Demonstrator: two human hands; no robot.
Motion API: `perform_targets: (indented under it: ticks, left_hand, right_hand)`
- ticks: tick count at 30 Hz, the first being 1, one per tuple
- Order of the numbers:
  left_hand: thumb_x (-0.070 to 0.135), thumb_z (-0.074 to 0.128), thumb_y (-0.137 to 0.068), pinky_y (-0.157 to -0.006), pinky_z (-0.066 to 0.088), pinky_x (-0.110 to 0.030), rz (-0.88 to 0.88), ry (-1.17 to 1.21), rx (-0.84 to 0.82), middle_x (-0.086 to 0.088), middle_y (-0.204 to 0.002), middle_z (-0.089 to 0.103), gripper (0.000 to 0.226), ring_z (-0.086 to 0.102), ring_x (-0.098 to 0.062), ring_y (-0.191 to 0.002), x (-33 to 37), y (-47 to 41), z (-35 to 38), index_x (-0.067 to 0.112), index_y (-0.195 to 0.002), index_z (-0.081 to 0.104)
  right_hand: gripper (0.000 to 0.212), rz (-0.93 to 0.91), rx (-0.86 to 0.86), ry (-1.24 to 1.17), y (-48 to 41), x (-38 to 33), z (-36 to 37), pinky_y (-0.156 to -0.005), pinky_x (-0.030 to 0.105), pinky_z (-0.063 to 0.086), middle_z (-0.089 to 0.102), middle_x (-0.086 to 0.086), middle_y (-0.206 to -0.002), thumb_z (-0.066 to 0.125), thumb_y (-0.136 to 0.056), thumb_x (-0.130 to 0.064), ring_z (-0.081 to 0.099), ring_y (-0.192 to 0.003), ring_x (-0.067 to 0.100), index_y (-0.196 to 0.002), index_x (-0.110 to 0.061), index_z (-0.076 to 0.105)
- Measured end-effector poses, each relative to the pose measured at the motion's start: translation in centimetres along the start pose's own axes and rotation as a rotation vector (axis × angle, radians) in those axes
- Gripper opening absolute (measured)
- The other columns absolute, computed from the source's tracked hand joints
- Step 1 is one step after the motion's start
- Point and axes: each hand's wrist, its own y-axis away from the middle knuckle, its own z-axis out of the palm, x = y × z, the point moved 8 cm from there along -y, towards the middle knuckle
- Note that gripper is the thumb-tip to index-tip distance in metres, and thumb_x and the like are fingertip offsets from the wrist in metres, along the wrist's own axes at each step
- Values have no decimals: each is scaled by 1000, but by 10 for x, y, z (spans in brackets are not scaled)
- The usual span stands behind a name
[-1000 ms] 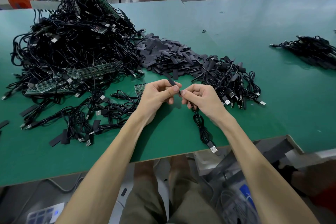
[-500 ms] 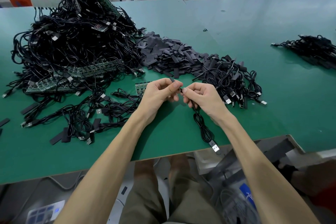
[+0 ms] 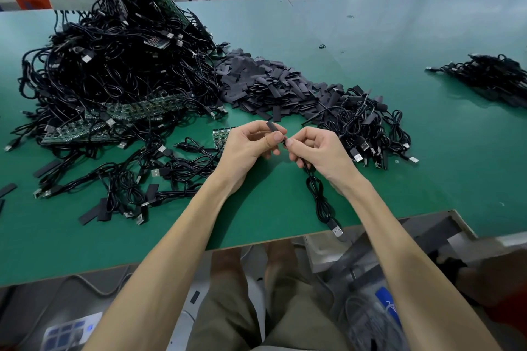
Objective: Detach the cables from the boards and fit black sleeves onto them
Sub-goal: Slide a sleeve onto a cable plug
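Cable: thin, black and limp. It trails in a loose coil from the right hand to the worktop's near edge, with the USB plug at that edge. Light and floppy, so best pinched close to the tip.
Right hand: fingers curled, pinching the cable's free end.
Left hand: thumb and fingers pinch a black sleeve, tilted, its lower mouth meeting the cable tip. It looks soft and easily flattened.
Sleeve heap: mid-worktop, just beyond the hands.
Boards: under tangled cables, far left corner.
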Motion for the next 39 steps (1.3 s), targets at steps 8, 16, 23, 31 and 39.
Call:
perform_targets:
  ticks: [8,16,23,31,39]
  left_hand:
    - [13,74,-90,-58,46,-19,17,-35,-19,1,-81,73,6,58,-11,-59,0,-1,1,11,-96,75]
    - [8,74,-90,-59,45,-21,28,-41,-20,2,-80,73,4,58,-13,-65,1,-2,1,8,-94,74]
    - [14,76,-89,-61,45,-22,17,-42,-19,-2,-87,74,9,58,-13,-67,3,-1,1,7,-95,74]
    - [9,78,-86,-63,47,-22,15,-55,-23,-22,-100,73,13,59,-12,-66,5,0,2,20,-82,78]
    - [13,80,-83,-62,48,-21,25,-65,-22,-5,-98,77,13,60,-9,-69,3,0,2,25,-80,79]
  right_hand:
    - [14,27,-14,-26,-1,1,2,-56,21,42,64,3,-64,71,-96,-9,49,-56,12,-83,-6,66]
    - [11,-2,-24,-34,1,-1,2,-51,12,40,68,-1,-68,68,-99,-15,54,-55,6,-89,-10,69]
    - [11,-8,-9,10,0,-1,0,-50,16,39,70,-3,-69,66,-101,-15,55,-56,7,-91,-10,69]
    - [11,-9,6,37,1,-1,0,-49,18,38,69,-3,-67,65,-100,-10,55,-54,7,-90,-7,67]
    - [12,-9,25,43,0,-1,-1,-48,17,39,69,-1,-66,64,-100,-8,56,-52,6,-89,-6,67]
